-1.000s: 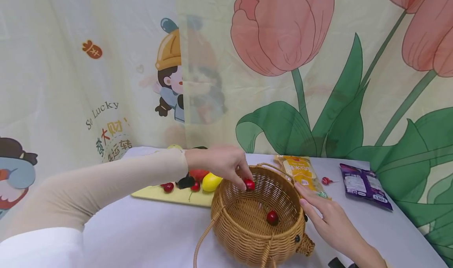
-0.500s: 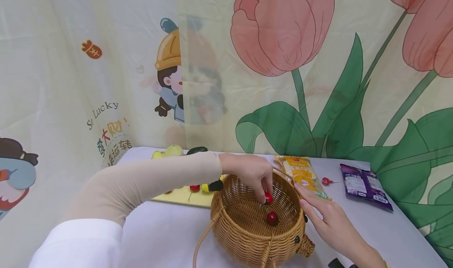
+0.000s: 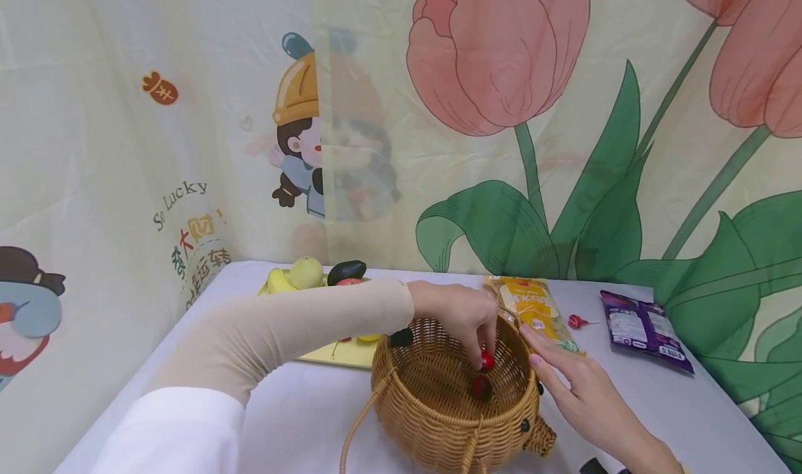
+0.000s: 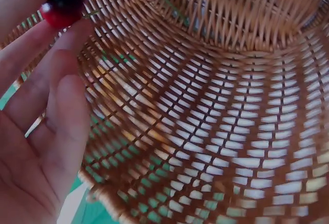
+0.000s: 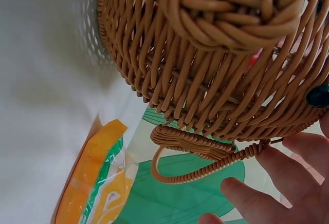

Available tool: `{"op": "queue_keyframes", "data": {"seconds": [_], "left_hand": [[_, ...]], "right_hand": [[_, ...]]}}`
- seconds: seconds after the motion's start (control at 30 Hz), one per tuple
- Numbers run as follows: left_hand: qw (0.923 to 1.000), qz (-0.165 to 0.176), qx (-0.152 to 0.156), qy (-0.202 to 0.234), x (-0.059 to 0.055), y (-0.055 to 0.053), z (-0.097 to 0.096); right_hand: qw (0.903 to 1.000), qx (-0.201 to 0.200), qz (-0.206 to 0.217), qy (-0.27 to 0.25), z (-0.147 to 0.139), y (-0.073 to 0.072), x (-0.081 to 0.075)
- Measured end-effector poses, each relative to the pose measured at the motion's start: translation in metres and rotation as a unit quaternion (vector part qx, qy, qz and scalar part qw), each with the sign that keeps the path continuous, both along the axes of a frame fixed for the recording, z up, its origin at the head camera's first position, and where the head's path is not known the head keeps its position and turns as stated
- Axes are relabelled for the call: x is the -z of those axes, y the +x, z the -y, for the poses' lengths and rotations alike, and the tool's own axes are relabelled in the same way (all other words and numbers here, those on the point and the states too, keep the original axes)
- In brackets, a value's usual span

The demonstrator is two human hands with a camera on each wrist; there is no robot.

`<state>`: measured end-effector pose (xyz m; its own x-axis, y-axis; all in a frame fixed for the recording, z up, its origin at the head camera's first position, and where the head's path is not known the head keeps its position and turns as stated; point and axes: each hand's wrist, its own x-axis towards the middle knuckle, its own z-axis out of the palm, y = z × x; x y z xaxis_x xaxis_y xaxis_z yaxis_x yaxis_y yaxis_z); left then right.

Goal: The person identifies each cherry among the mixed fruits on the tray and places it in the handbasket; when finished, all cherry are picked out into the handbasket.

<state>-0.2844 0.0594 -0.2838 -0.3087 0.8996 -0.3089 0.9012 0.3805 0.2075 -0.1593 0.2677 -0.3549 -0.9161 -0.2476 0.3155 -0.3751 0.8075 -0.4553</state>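
My left hand [image 3: 462, 315] reaches down inside a round wicker basket [image 3: 432, 422] and pinches a red cherry [image 3: 487, 360] at its fingertips. In the left wrist view the held cherry [image 4: 61, 13] has a dark, shiny top. A second dark red cherry [image 3: 481, 388] lies on the basket floor, just below the held one; its green stem shows in the left wrist view. My right hand [image 3: 583, 380] rests with extended fingers against the right side of the basket's rim, near a looped handle [image 5: 205, 172]. The basket has a woven snout [image 3: 540, 438] and black bead eyes.
Behind the left forearm, a yellow-green board [image 3: 338, 354] bears bananas [image 3: 278, 281], a round pale green fruit [image 3: 306, 273] and a dark avocado-like fruit [image 3: 347, 271]. An orange snack bag [image 3: 532, 303], a red lollipop [image 3: 576, 321] and a purple packet [image 3: 645, 331] lie at the right.
My left hand has moved right and down into the basket with the cherry, coming close to the one lying there. My right hand stays at the rim.
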Motion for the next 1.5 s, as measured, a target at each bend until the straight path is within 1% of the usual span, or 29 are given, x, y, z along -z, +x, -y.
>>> {"op": "queue_keyframes", "data": {"seconds": [0.07, 0.13, 0.23, 0.3, 0.37, 0.47, 0.67, 0.93, 1.17, 1.5], "left_hand": [[1.0, -0.002, 0.004, 0.0, 0.007, 0.0, -0.001], [0.9999, 0.006, 0.012, 0.002, 0.013, 0.0, -0.002], [0.9998, 0.006, 0.021, 0.003, 0.021, 0.001, -0.004], [0.9998, 0.004, 0.02, 0.0, 0.027, 0.002, -0.005], [0.9999, 0.003, 0.013, -0.005, 0.031, 0.003, -0.005], [1.0, 0.004, 0.007, -0.005, 0.035, 0.004, -0.005], [0.9999, 0.006, 0.012, 0.007, 0.033, 0.004, -0.004], [0.9997, 0.021, -0.003, 0.01, 0.033, 0.007, -0.004], [0.9996, 0.018, -0.008, 0.022, 0.034, 0.008, -0.004], [0.9996, 0.006, 0.002, 0.026, 0.033, 0.006, -0.004]], "right_hand": [[1.0, 0.001, 0.0, 0.0, 0.001, 0.0, 0.0], [1.0, 0.002, -0.002, 0.001, 0.001, 0.001, 0.0], [1.0, 0.004, 0.0, 0.0, 0.001, 0.0, -0.001], [1.0, 0.004, 0.001, 0.0, 0.001, 0.0, -0.001], [1.0, 0.004, 0.006, 0.0, 0.001, 0.0, -0.001], [0.9999, 0.006, 0.013, 0.001, 0.0, 0.0, -0.001], [1.0, 0.006, 0.006, 0.001, 0.001, 0.0, -0.001], [1.0, 0.007, 0.005, 0.004, 0.001, 0.001, 0.0], [1.0, 0.005, 0.0, 0.003, 0.001, 0.002, 0.001], [0.9999, 0.004, -0.01, 0.005, 0.001, 0.002, 0.002]]}}
